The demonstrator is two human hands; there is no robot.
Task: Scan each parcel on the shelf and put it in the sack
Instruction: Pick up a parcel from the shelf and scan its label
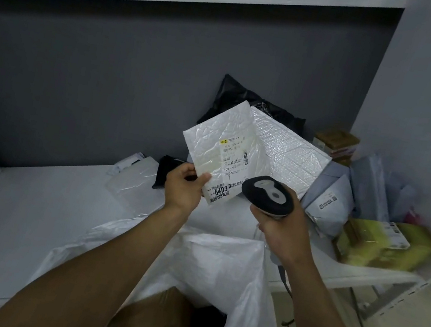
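- The sack (pixel 219 267) gapes open at the shelf (pixel 29 202) edge.
- The white envelope (pixel 224 141), held above the shelf, looks light and floppy, so a corner pinch should do.
- The left hand (pixel 183 186) pinches its bottom corner.
- The right hand (pixel 280 232) grips the scanner (pixel 266 196).

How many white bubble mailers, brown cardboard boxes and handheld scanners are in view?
White bubble mailers: 2 (small mailer in left hand, large mailer on shelf)
Brown cardboard boxes: 2 (box on shelf, box in white sack)
Black-and-grey handheld scanner: 1 (right hand)
Total: 5
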